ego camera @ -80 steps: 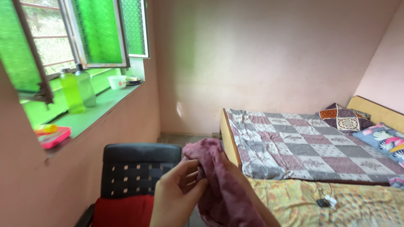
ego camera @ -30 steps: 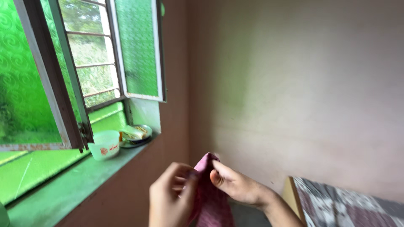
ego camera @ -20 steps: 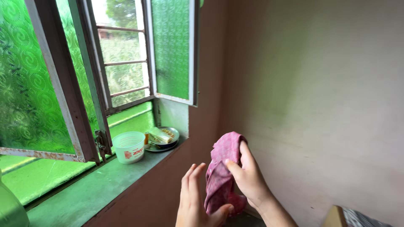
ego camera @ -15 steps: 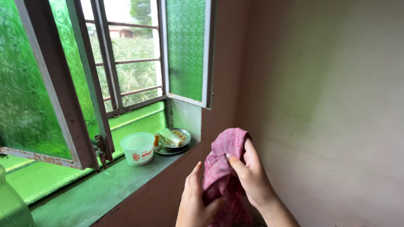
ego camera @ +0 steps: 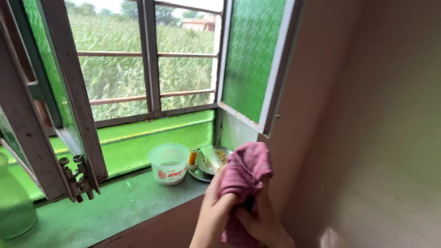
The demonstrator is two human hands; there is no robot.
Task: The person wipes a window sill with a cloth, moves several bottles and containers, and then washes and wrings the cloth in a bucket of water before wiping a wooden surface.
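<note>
A bunched maroon cloth (ego camera: pixel 243 171) is gripped between both my hands, held up in front of the window sill's near edge. My left hand (ego camera: pixel 214 206) clasps its lower left side. My right hand (ego camera: pixel 259 220) closes on it from below and behind, partly hidden under the fabric. The cloth's lower end hangs down between my wrists.
A green sill (ego camera: pixel 110 211) carries a white plastic cup (ego camera: pixel 169 163), a steel plate (ego camera: pixel 212 161) with small items and a green bottle (ego camera: pixel 14 202) at far left. Green-glass window shutters (ego camera: pixel 255 59) stand swung inward; a latch (ego camera: pixel 80 177) sticks out. A pink wall (ego camera: pixel 376 138) fills the right.
The view has swung from the bed and chair to the window and come closer. Both hands have bunched the cloth tighter and carried it up toward the sill.
</note>
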